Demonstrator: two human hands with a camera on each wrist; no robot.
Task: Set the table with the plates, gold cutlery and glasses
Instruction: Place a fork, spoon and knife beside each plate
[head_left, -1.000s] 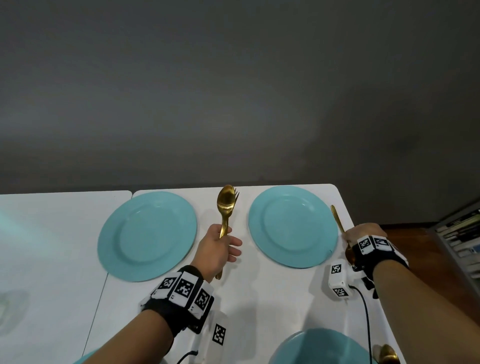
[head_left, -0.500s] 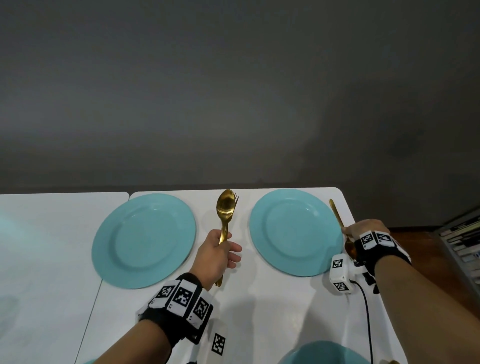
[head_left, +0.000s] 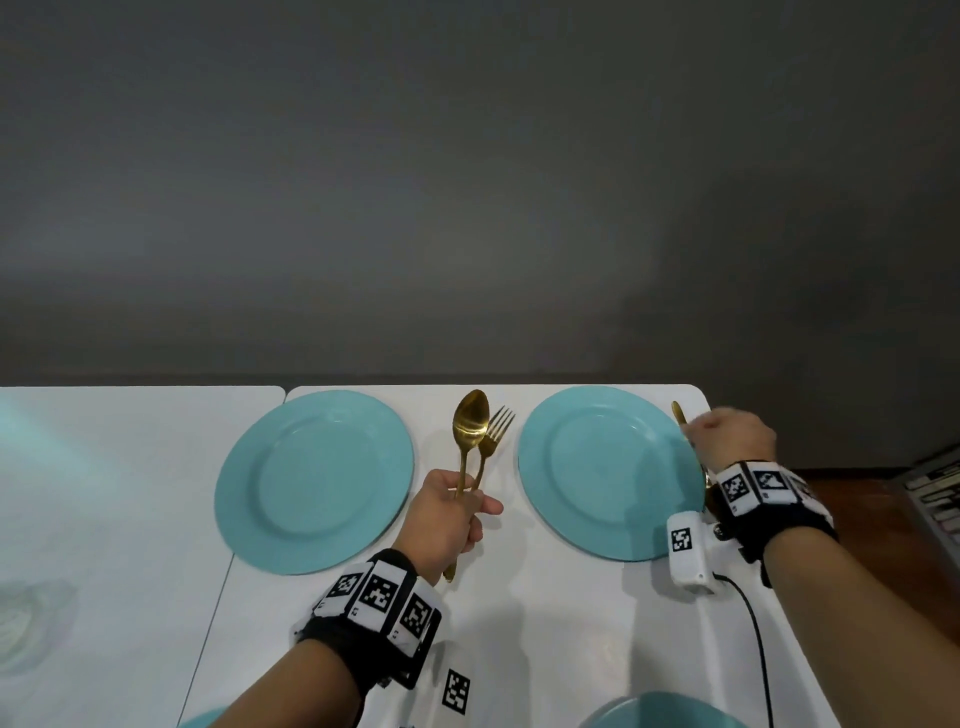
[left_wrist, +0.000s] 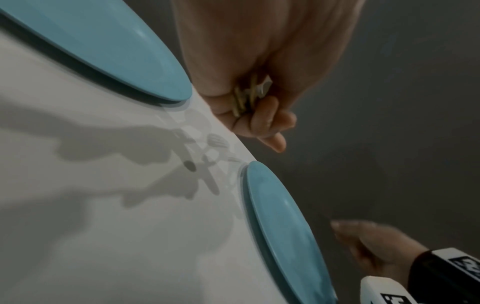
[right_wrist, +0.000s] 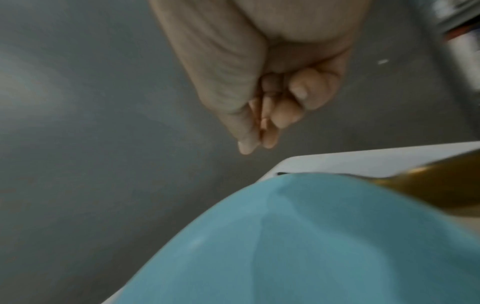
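The left hand (head_left: 449, 512) gripped a stiff, slick gold spoon (head_left: 470, 431) and fork (head_left: 493, 434) by their handles, while the curled right hand (head_left: 730, 439) held nothing.

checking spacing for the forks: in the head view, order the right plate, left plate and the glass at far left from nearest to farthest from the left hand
1. Right plate, just right of the left hand; too close to call against 2.
2. Left plate, just left of it.
3. Glass, at the far left edge.

Plain grey wall (head_left: 467, 182) behind two white tables (head_left: 130, 519) butted together; wood floor (head_left: 883, 519), shelf of books (head_left: 935, 499) far right.
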